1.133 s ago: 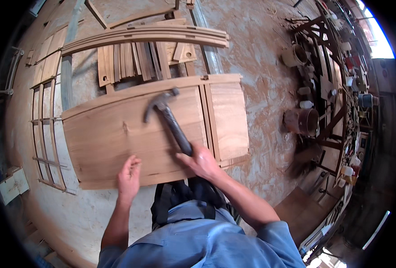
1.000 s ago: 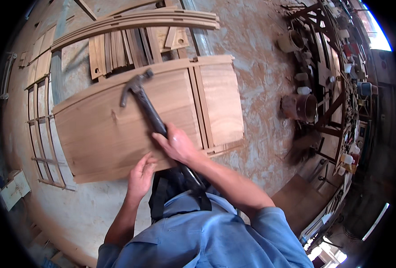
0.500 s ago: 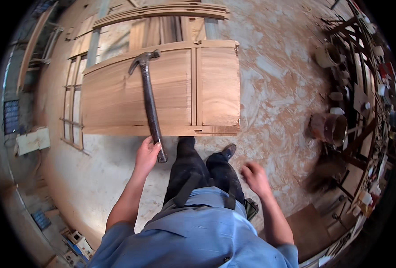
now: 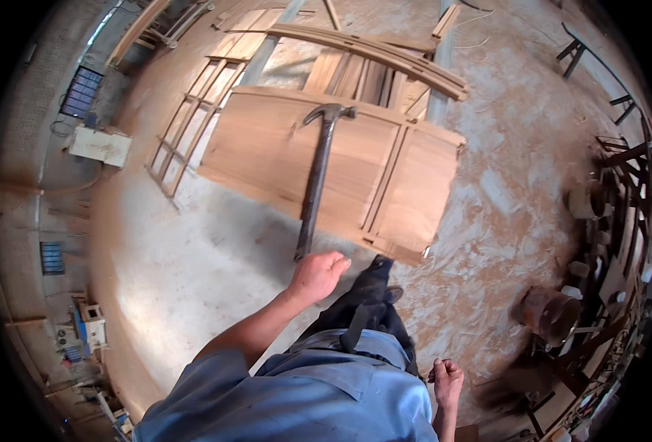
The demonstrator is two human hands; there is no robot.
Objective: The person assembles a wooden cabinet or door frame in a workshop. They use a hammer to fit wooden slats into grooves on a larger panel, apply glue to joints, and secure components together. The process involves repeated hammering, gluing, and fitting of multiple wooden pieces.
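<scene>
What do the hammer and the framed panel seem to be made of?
Hammer: head probably steel, given its grey, metallic sheen; handle dark and slightly shiny, metal or coated, unclear. Framed panel: wood, apparently unvarnished, with pale brown matt faces and faint grain.

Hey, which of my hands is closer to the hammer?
Left. Your left hand is right by the handle end of the hammer, though contact is unclear. Your right hand is farther off, down by your right side.
</scene>
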